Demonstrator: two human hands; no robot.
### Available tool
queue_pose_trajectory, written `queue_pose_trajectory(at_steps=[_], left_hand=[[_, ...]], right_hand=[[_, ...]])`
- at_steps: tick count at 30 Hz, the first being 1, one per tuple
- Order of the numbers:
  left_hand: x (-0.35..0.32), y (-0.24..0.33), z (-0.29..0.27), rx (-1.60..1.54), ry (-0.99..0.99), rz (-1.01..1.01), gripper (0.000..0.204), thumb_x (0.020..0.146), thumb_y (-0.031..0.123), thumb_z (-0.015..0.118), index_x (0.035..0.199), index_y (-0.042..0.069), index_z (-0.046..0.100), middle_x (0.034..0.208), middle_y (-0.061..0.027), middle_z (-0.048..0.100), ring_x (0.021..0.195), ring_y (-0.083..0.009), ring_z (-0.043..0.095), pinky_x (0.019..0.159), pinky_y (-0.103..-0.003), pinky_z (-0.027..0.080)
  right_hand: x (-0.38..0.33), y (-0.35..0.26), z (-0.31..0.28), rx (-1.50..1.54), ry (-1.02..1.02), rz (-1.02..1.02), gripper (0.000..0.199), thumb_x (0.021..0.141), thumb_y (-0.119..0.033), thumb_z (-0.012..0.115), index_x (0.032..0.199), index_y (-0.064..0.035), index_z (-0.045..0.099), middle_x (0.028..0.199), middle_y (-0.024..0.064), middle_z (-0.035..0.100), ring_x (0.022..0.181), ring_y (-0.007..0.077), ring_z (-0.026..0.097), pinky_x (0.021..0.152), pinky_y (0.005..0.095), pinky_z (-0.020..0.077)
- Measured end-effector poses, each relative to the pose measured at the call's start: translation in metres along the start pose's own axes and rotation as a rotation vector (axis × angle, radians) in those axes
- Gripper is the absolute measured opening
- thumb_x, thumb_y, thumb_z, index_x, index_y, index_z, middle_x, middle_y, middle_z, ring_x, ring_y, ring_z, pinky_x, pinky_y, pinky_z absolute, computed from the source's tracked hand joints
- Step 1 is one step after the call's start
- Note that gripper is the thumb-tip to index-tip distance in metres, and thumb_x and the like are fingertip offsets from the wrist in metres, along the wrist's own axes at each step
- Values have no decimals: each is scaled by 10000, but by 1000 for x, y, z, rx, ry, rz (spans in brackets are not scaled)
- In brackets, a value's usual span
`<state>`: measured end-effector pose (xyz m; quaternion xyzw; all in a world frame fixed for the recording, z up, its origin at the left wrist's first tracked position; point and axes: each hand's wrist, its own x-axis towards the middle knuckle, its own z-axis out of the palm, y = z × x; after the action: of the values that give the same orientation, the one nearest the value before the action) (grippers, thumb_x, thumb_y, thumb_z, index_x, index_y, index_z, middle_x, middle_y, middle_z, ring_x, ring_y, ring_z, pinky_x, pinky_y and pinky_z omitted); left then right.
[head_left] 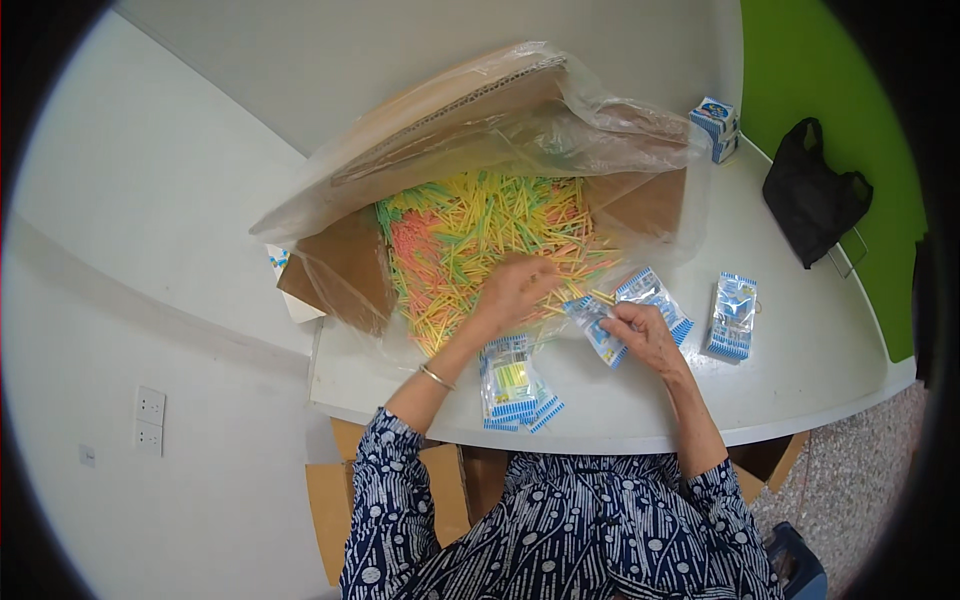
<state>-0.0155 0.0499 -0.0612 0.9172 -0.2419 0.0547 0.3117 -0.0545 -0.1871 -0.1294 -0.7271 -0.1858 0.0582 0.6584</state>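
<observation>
At the white table's (pixel 800 370) near edge, my right hand (pixel 648 335) pinches a small clear packet (pixel 598 328), while just beyond, my left hand (pixel 512 290) closes on colourful sticks (pixel 470 235) heaped inside the plastic-lined cardboard box (pixel 350 265).

Left hand (pixel 512 290) in sticks (pixel 480 235); right hand (pixel 645 335) holds packet (pixel 597 328).

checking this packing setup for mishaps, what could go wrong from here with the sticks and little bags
1. The left hand is grabbing sticks from the box while the right hand holds a small bag beside it; loose sticks may drop on the table.
2. The filled bags lie at the table's near edge and could slide off.
3. The plastic liner hangs loosely over the box and might sag onto the sticks.
</observation>
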Motion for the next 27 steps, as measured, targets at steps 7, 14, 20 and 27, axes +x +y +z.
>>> queue_pose_trajectory(at_steps=[7, 14, 20, 27], left_hand=[[32, -73, -35, 952, 7, 225, 457, 787, 18, 529, 1242, 67, 516, 1381, -176, 395, 1266, -386, 344, 1020, -524, 295], [56, -93, -18, 863, -101, 294, 465, 760, -23, 517, 1220, 45, 493, 1417, -225, 301, 1305, -391, 291, 1051, -540, 252], [59, -105, -7, 848, -15, 323, 333, 769, -26, 520, 1100, -11, 504, 1341, -208, 367, 1304, -360, 296, 1033, -515, 249], [47, -93, -6, 654, 198, 128, 271, 813, 31, 529, 1081, -9, 511, 1240, -184, 458, 1246, -343, 361, 1017, -534, 213]], right_hand=[[2, -13, -5, 59, 47, 105, 296, 868, -194, 628, 662, 1, 539, 563, -51, 395, 557, 44, 337, 477, 251, 273], [2, -6, -6, 82, 71, 142, 314, 869, -213, 630, 638, -28, 526, 582, -69, 397, 570, 31, 342, 483, 240, 268], [4, 0, -5, 58, 64, 143, 291, 872, -221, 626, 660, -32, 559, 598, -78, 426, 583, 21, 361, 496, 225, 279], [7, 1, -4, 147, 151, 157, 264, 891, -224, 604, 698, -45, 600, 618, -80, 469, 594, 16, 383, 521, 216, 305]])
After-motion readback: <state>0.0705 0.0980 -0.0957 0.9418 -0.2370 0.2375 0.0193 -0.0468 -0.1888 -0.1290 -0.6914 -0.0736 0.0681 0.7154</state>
